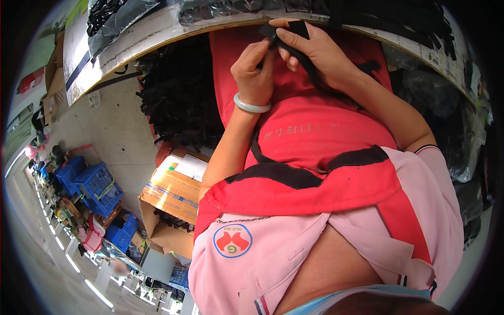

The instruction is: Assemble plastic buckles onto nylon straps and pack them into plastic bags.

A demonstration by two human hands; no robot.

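Observation:
A black webbing strap (298,28) is held between my two hands, close to the table's near edge and above my red apron (310,126). My left hand (253,73), a pale bangle at its wrist, pinches one part of the strap between thumb and fingers. Around another part my right hand (323,52) is closed, its thumb pressed on top. A loose length of the strap hangs below the right palm along my lap. Whether a small fitting sits between the fingertips, I cannot tell.
The worktable (79,86) curves across the far side, with a clear bag of black parts (118,23) at left and black straps (415,26) at right. Dark pieces (176,94) heap below. At left stand an open cardboard box (173,197) and blue crates (97,184).

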